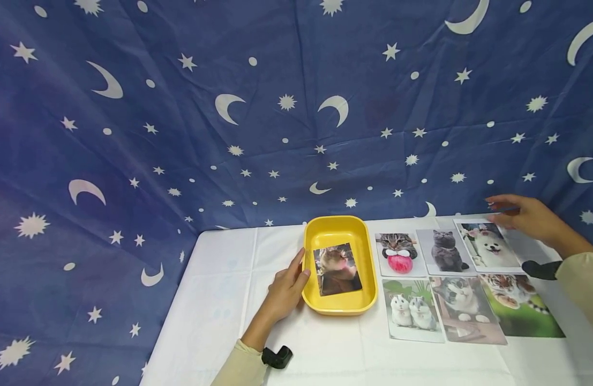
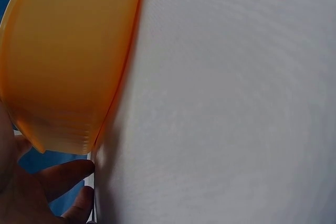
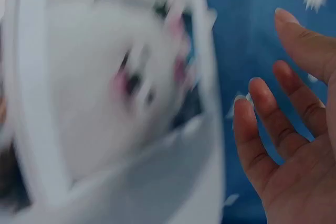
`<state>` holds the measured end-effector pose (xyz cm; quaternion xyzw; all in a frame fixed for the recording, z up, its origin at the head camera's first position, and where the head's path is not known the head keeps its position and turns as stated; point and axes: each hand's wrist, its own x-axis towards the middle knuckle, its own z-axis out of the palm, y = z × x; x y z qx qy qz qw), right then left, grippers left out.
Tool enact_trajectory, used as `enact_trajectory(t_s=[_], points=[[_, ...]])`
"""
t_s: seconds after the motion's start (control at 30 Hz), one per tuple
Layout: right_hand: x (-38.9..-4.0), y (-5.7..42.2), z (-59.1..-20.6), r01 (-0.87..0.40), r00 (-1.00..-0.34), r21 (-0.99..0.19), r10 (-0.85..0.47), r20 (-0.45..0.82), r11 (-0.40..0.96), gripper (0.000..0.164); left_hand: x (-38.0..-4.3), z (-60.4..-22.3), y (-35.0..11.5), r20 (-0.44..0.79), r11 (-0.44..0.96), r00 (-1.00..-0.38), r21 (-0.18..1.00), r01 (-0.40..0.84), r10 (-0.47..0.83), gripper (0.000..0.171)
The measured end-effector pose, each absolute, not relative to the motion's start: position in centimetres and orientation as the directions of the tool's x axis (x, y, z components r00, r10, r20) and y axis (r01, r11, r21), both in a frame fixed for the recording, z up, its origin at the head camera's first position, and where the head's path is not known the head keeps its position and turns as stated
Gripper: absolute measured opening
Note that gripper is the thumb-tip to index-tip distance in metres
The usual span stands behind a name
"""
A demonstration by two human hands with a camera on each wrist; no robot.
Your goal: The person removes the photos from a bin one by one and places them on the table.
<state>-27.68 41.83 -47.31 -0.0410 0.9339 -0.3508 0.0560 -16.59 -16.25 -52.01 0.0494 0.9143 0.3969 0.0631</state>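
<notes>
My left hand [image 1: 286, 289] is at the left side of a yellow plastic tray [image 1: 340, 311], thumb and a finger at its rim. The left wrist view shows the tray's outer wall [image 2: 68, 61], with other fingers [image 2: 65, 177] spread apart below it. A photo card of a furry animal [image 1: 337, 269] lies tilted inside the tray. At the far right, my right hand [image 1: 530, 217] hovers by the upper corner of a white dog card [image 1: 490, 246]. Its fingers are loosely bent, with nothing held; the same card is blurred in the right wrist view [image 3: 121, 77].
Right of the tray lie several cards in two rows: cat with red ball [image 1: 397, 254], grey cat [image 1: 447, 252], two hamsters [image 1: 413, 311], grey-and-white cat [image 1: 465, 309], tiger [image 1: 523, 308]. A white cloth [image 1: 219, 284] covers the table; a blue star-patterned curtain [image 1: 277, 134] hangs behind.
</notes>
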Motion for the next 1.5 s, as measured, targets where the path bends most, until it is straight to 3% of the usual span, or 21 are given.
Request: enact_trajectory(t_s=[0.27, 0.5, 1.0, 1.5], points=[[-28.6, 32.7, -42.4, -0.19, -0.956, -0.657, -0.289, -0.045, 0.73, 0.06, -16.7, -52.1, -16.2, -0.072, 0.675, -0.987, 0.737, 0.044, 0.143, 0.057], [-29.1, 24.0, -40.1, -0.273, -0.864, -0.732, -0.494, -0.098, 0.624, 0.054, -16.7, -52.2, -16.3, -0.064, 0.678, -0.987, 0.733, 0.054, 0.148, 0.057], [-30.0, 10.5, -42.9, -0.335, -0.665, -0.789, -0.722, -0.189, 0.515, 0.054, -16.8, -52.2, -16.3, -0.072, 0.671, -0.986, 0.74, 0.046, 0.148, 0.057], [-30.8, 6.2, -46.7, -0.338, -0.743, -0.69, -0.631, -0.222, 0.64, 0.047, -16.7, -52.2, -16.3, -0.046, 0.674, -0.986, 0.735, 0.073, 0.157, 0.056]])
